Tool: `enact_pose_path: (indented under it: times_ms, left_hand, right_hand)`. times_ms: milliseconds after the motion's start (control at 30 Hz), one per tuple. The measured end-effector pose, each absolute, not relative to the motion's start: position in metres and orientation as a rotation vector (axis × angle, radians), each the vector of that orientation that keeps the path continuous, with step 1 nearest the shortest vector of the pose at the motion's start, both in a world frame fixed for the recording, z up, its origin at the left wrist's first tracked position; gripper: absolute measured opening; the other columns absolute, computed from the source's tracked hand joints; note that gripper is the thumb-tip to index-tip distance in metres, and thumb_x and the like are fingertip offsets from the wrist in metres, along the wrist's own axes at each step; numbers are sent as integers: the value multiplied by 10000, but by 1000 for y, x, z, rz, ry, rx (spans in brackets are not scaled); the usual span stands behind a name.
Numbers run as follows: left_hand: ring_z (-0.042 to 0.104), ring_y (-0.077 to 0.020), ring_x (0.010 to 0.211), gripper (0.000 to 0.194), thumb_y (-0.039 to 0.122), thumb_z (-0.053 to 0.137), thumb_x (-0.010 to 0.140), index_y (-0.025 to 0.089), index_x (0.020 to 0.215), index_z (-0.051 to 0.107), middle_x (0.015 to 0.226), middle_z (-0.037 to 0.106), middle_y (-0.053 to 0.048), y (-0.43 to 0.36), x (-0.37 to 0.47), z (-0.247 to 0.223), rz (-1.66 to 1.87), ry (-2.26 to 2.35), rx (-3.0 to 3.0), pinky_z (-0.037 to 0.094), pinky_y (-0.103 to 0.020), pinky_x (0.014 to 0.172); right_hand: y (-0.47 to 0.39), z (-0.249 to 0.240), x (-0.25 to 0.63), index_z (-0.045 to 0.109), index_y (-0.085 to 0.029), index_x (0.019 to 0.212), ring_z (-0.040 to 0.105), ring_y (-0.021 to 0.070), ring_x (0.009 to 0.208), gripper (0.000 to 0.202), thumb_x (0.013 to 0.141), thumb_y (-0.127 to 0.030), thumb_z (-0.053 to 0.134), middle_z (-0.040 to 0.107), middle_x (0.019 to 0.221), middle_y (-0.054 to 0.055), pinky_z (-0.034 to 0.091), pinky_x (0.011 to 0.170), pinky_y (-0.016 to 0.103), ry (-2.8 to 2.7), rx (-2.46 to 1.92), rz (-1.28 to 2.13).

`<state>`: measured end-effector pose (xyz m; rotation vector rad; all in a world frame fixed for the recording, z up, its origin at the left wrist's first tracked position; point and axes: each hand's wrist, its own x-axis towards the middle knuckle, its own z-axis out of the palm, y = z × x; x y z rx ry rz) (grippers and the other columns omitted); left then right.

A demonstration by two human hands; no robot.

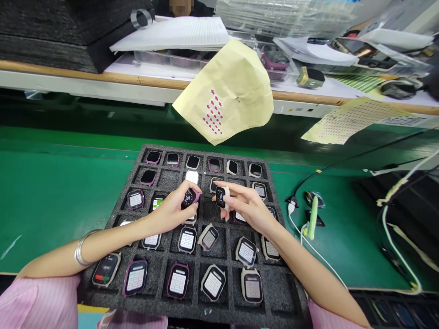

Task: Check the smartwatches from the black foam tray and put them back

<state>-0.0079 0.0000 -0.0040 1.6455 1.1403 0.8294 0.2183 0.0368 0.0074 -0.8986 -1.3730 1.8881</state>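
Head view: our left hand [183, 201] closes thumb and fingers on a purple watch [189, 198], towards eleven o'clock over the black foam tray [236, 314]; our right hand [249, 204], fingers loosely extended, pinches a pale watch [220, 197] towards one o'clock. We see other watches [252, 286] in the tray, and a green stick [313, 218] beyond it at three o'clock.

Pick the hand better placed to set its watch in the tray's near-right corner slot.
Probably the right hand: its beige watch is nearer that slot; the left hand, holding the purple watch, is farther.
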Motion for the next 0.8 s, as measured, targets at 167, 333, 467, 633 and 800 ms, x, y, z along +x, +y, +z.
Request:
enact_pose_path:
  times_ms: [167, 333, 467, 633, 800]
  left_hand:
    - [487, -156, 836, 229, 137, 497, 845, 197, 1060, 446, 910, 495, -2, 1, -9, -6, 834, 1178, 1677, 383, -277, 793]
    - [490, -160, 855, 231, 141, 495, 847, 196, 1067, 452, 931, 498, -7, 1, -7, -5, 805, 1176, 1684, 382, -276, 792]
    - [487, -159, 845, 227, 127, 491, 841, 194, 1055, 454, 902, 490, -3, 1, -7, -4, 820, 1156, 1691, 385, -277, 798]
    - [498, -169, 888, 229, 160, 498, 856, 196, 1076, 445, 945, 500, -17, 1, -8, -5, 863, 1177, 1716, 398, -288, 827]
    - [523, -179, 882, 219, 184, 498, 864, 207, 1077, 454, 941, 529, -19, -1, -9, -3, 799, 1158, 1764, 414, -299, 813]
  right_hand:
    - [36, 7, 218, 620, -172, 1242, 663, 139, 589, 423, 834, -258, 690, 684, 884, 58, 545, 504, 238, -1364, -894, 1890]
    - [37, 7, 220, 608, -164, 1258, 651, 138, 584, 447, 833, -268, 697, 689, 848, 56, 543, 520, 248, -1387, -900, 1889]
    - [36, 9, 219, 605, -166, 1263, 647, 136, 576, 451, 832, -259, 698, 690, 858, 61, 538, 513, 250, -1386, -911, 1894]
    - [36, 8, 219, 636, -165, 1229, 650, 141, 569, 439, 804, -232, 728, 661, 767, 20, 544, 503, 244, -1387, -908, 1872]
    - [35, 7, 220, 632, -172, 1236, 661, 152, 586, 446, 806, -243, 727, 683, 819, 39, 554, 514, 260, -1403, -899, 1901]
